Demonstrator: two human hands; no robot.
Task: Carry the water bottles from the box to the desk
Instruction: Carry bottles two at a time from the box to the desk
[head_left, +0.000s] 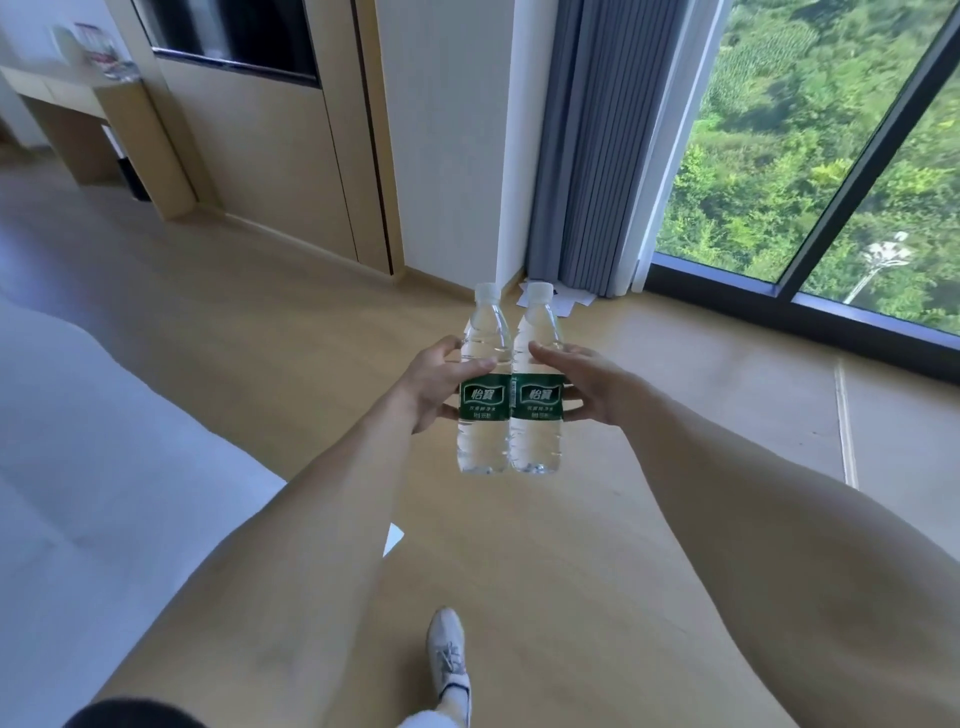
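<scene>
Two clear water bottles with white caps and green labels are held upright side by side in front of me, above the wooden floor. My left hand (434, 382) grips the left bottle (484, 441) at its label, thumb across the front. My right hand (589, 387) holds the right bottle (537, 441) from its right side, fingers wrapped behind it. The two bottles touch each other. A wooden desk (78, 98) stands at the far upper left against the wall. No box is in view.
A white bed (93, 467) fills the left side. Beige wall panels and a dark screen stand ahead, with a grey curtain (597, 145) and a floor-length window at the right. White papers (563, 300) lie on the floor by the curtain. My shoe (448, 654) is below.
</scene>
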